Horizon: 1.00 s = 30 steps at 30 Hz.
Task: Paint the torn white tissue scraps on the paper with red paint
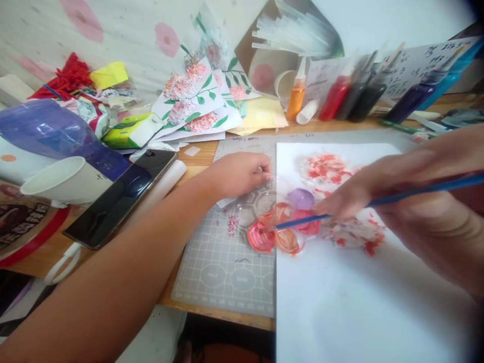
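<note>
A blue paintbrush [302, 221] is pinched in my right hand [363, 194], its tip dipped in a red-pink well of the clear plastic paint palette [247, 214]. Other wells hold purple, pink and orange paint. My left hand [249, 174] is closed at the palette's far edge, thumb and fingers pressed together on the rim. Part of the palette overlaps a white sheet of paper [325, 302]. Blotchy red and white painted flowers [328, 166] show on the sheet, partly hidden behind my right hand. Beneath lies a grey cutting mat [223, 272].
Orange [296, 98] and red [336, 96] paint bottles stand with darker ones along the back. Finished flower paintings [192, 101] lie at back left. A phone [123, 196], a paper cup [56, 176] and a purple plastic container [49, 128] are on the left.
</note>
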Available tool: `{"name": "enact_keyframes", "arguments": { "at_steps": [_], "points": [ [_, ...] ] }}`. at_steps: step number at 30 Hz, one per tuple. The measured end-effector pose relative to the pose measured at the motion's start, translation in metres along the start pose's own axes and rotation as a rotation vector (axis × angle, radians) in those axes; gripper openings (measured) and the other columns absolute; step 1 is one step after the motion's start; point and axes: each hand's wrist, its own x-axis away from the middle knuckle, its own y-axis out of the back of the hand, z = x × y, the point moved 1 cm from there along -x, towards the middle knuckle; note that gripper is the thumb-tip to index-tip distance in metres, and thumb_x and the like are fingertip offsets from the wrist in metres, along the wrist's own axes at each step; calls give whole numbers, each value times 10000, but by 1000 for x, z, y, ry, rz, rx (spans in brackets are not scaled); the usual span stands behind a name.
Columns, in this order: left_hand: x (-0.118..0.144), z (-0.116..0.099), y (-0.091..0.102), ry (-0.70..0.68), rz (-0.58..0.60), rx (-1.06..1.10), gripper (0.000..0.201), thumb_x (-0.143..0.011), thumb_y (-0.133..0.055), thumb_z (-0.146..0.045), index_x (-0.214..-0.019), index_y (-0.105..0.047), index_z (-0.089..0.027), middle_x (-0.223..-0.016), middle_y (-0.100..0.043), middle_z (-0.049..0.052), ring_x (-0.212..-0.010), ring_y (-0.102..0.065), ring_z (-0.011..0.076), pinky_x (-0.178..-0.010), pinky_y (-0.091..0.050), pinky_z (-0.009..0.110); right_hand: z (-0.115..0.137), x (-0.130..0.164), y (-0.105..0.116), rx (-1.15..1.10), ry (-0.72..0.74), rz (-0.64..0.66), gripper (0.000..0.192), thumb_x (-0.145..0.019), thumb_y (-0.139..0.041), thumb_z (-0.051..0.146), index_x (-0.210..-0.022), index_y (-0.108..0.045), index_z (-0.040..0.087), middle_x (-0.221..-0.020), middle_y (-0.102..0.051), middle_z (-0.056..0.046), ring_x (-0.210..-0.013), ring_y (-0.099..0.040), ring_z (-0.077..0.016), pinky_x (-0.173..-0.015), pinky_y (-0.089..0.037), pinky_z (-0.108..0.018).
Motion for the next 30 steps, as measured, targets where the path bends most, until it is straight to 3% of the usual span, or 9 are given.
{"name": "enact_keyframes", "arguments": {
  "at_steps": [3,5,9,13,18,23,30],
  "points": [
    [0,-1,0,-13,-10,11,238,-822,-444,-376,-856,-604,-203,-833,-636,1,-756,-545,150,-636,-346,259,6,-7,-7,20,143,20,149,-849,-530,370,-859,-667,312,-660,-639,23,-583,-605,-80,-553,-561,-160],
    [0,-1,1,-6,-10,16,235,-821,-444,-374,-854,-603,-205,-820,-634,-2,-753,-543,148,-635,-348,258,6,-8,-8,-15,154,32,128,-855,-525,357,-878,-649,338,-659,-630,39,-561,-597,-74,-495,-541,-159],
    [0,-2,1,36,4,18,248,-819,-436,-387,-840,-603,-204,-730,-608,-5,-713,-527,146,-624,-345,260,-4,-1,-5,-11,24,84,169,-879,-481,244,-945,-633,277,-763,-642,28,-651,-623,-84,-572,-564,-186],
    [0,-1,0,18,-6,26,237,-817,-445,-377,-825,-602,-199,-727,-602,-8,-711,-524,141,-631,-343,259,-10,3,-5,-91,72,61,185,-866,-490,189,-992,-570,298,-834,-643,34,-737,-640,-103,-645,-577,-233],
    [-1,0,-1,24,-15,31,255,-815,-445,-394,-828,-613,-202,-725,-601,-14,-694,-522,135,-614,-336,252,-14,1,-8,-220,15,59,168,-860,-505,195,-987,-547,297,-818,-633,32,-690,-630,-128,-584,-576,-292],
    [-1,0,-1,20,-22,30,244,-820,-445,-380,-823,-607,-198,-698,-607,-7,-686,-521,143,-602,-324,255,-21,0,-8,-341,-41,29,133,-845,-543,220,-945,-557,306,-834,-616,43,-744,-639,-119,-617,-594,-287],
    [-2,0,-1,10,-9,7,245,-823,-443,-389,-842,-601,-203,-681,-601,-17,-662,-519,130,-591,-307,247,-20,-1,-5,-323,-52,13,114,-851,-535,216,-931,-551,295,-820,-592,60,-787,-636,-122,-621,-580,-303]
  ]
}}
